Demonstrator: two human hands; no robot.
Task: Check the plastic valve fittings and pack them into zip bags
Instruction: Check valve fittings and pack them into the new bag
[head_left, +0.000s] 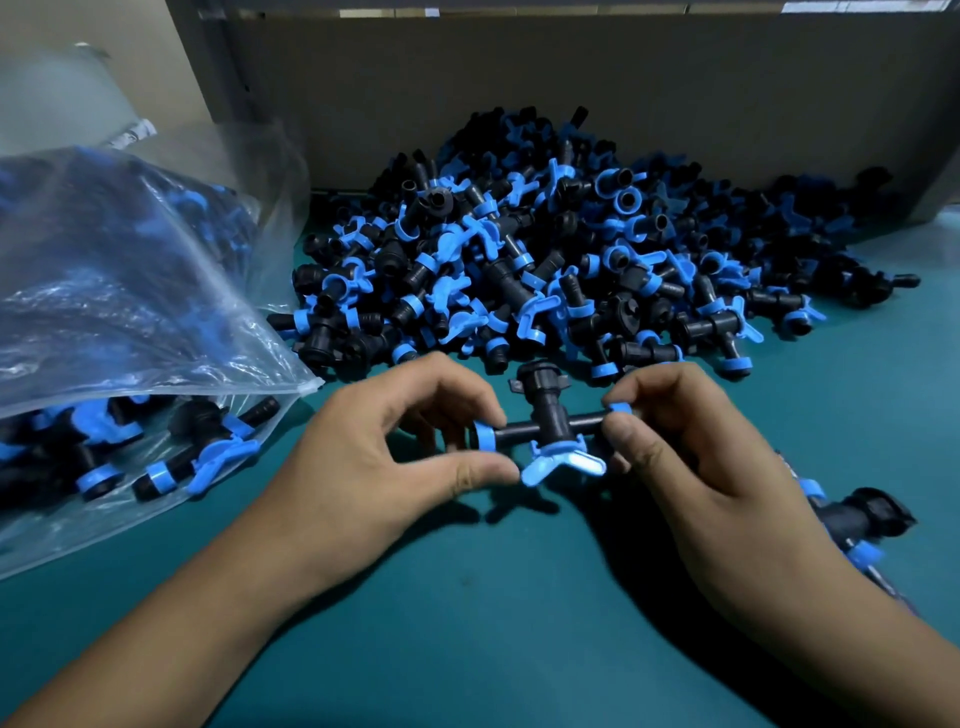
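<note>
Your left hand (384, 447) and right hand (691, 441) pinch opposite ends of one valve fitting (545, 426) between them; your fingers hide its end rings. Beyond lies the pile (545, 260); left, the bag (130, 322) blurs its contents.

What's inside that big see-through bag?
The zip bag holds black valve fittings with blue rings and handles, like the pile beside it. Those near its mouth show clearly. Deeper in, the shiny wrinkled plastic hides them, so their number cannot be told.
</note>
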